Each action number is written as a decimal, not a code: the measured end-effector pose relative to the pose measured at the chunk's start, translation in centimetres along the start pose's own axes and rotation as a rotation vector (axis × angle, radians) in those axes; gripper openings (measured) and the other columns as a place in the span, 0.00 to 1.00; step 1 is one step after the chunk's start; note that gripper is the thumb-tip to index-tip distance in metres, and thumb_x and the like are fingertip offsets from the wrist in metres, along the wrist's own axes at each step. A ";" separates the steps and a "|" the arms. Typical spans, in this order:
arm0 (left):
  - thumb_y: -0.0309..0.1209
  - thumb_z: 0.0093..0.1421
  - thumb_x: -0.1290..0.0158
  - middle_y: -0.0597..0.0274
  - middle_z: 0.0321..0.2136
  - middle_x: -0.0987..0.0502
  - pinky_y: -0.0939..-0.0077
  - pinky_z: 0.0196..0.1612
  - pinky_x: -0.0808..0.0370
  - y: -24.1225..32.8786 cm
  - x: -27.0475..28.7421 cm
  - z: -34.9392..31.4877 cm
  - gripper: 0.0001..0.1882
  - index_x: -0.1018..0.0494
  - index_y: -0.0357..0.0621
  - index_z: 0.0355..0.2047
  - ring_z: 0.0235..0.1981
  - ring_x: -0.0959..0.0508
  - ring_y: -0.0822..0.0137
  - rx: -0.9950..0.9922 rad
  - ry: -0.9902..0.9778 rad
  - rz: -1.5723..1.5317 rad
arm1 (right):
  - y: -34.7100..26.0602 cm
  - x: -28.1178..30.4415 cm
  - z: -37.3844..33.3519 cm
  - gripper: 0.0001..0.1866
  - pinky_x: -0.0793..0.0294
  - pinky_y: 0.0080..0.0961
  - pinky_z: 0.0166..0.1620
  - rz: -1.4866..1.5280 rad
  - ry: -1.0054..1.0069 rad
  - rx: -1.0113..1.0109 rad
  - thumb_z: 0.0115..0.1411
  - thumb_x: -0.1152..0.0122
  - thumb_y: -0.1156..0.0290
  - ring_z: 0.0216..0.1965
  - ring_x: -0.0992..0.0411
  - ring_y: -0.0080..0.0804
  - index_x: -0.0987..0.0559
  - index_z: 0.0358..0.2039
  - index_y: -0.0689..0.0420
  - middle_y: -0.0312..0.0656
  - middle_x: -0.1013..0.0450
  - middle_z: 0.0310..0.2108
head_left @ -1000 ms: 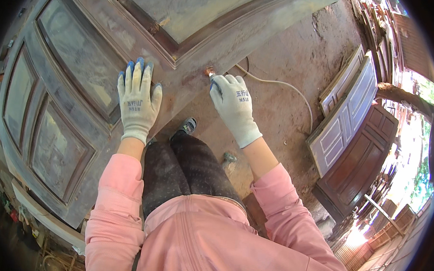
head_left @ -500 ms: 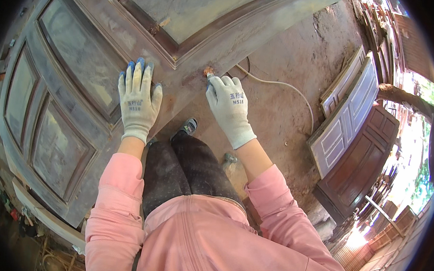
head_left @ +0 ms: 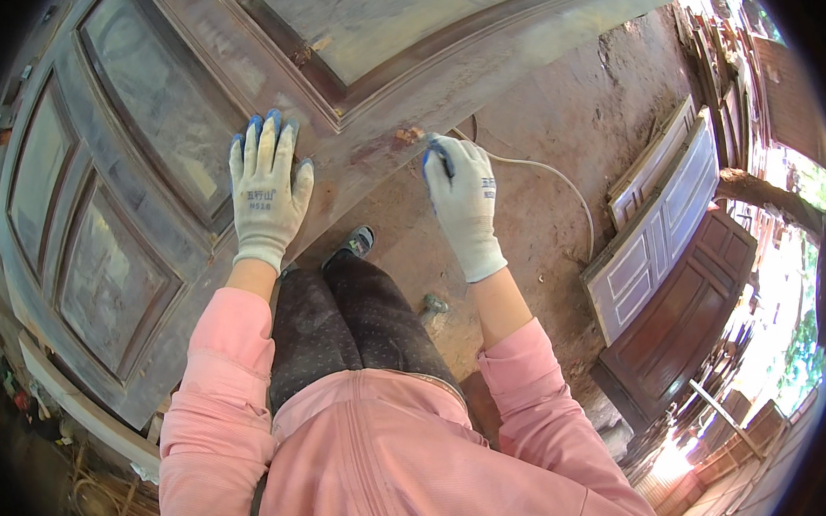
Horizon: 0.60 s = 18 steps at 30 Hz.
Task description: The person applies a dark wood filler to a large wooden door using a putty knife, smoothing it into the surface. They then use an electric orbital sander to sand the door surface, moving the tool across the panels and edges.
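Observation:
A large panelled wooden door (head_left: 353,157), dusty brown with pale smears, lies before me. My left hand (head_left: 269,190), in a pale glove with blue fingertips, rests flat on its frame, fingers stretched out and slightly spread. Off the door's near right edge is my right hand (head_left: 463,193), gloved the same way. Its fingers are curled toward the thumb. A dark spot shows between them, but I cannot make out what they hold, if anything. Just left of this hand, a rough reddish-brown patch (head_left: 407,136) marks the door's surface near the edge.
A pale hose or cable (head_left: 553,169) curves over the dirt floor (head_left: 552,106) beyond my right hand. At the right lean a greyish panelled door (head_left: 657,229) and a dark brown one (head_left: 681,309), with stacked boards (head_left: 722,69) behind. My sandalled foot (head_left: 361,240) stands by the door's edge.
My right hand has moved right, off the reddish-brown patch and past the door's edge, and has turned so its curled fingers and thumb show. My left hand stays flat on the door.

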<state>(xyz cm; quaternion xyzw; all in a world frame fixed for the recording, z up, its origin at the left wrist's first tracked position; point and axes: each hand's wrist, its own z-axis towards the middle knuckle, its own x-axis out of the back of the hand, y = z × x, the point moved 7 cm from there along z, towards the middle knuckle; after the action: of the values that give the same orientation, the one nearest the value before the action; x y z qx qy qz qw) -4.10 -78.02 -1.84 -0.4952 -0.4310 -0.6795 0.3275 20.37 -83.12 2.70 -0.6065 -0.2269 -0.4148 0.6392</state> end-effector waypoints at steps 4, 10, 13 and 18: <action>0.40 0.67 0.50 0.51 0.70 0.38 0.47 0.74 0.50 0.5 0.4 0.0 0.29 0.34 0.46 0.67 0.72 0.42 0.48 -0.023 -0.013 0.047 | 2.0 1.7 -1.1 0.12 0.27 0.38 0.49 0.148 0.059 -0.145 0.63 0.41 0.72 0.42 0.25 0.46 0.18 0.46 0.60 0.47 0.21 0.39; 0.49 0.67 0.49 0.51 0.72 0.40 0.52 0.76 0.52 5.7 -1.5 -0.6 0.33 0.34 0.48 0.68 0.74 0.44 0.49 -0.422 -0.281 -0.034 | 4.6 3.4 -6.0 0.12 0.27 0.34 0.52 0.266 0.136 -0.316 0.64 0.40 0.74 0.44 0.24 0.42 0.17 0.47 0.61 0.46 0.20 0.41; 0.53 0.67 0.49 0.46 0.73 0.44 0.55 0.77 0.55 11.1 -3.3 0.6 0.40 0.41 0.40 0.71 0.75 0.47 0.48 -0.356 -0.308 -0.126 | 5.3 5.0 -8.2 0.12 0.27 0.33 0.52 0.279 0.120 -0.413 0.64 0.40 0.75 0.45 0.24 0.40 0.17 0.47 0.61 0.46 0.20 0.41; 0.56 0.67 0.50 0.41 0.74 0.49 0.54 0.77 0.57 19.0 -5.6 2.5 0.46 0.47 0.35 0.72 0.76 0.50 0.48 -0.343 -0.273 -0.104 | 9.5 7.8 -10.7 0.12 0.27 0.33 0.52 0.341 0.195 -0.451 0.64 0.40 0.76 0.45 0.24 0.39 0.18 0.48 0.62 0.45 0.20 0.42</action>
<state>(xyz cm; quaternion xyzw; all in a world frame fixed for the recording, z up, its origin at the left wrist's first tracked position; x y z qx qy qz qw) 15.10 -83.54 -1.86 -0.6082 -0.3745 -0.6854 0.1415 30.03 -96.16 1.62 -0.7198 0.0387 -0.3979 0.5675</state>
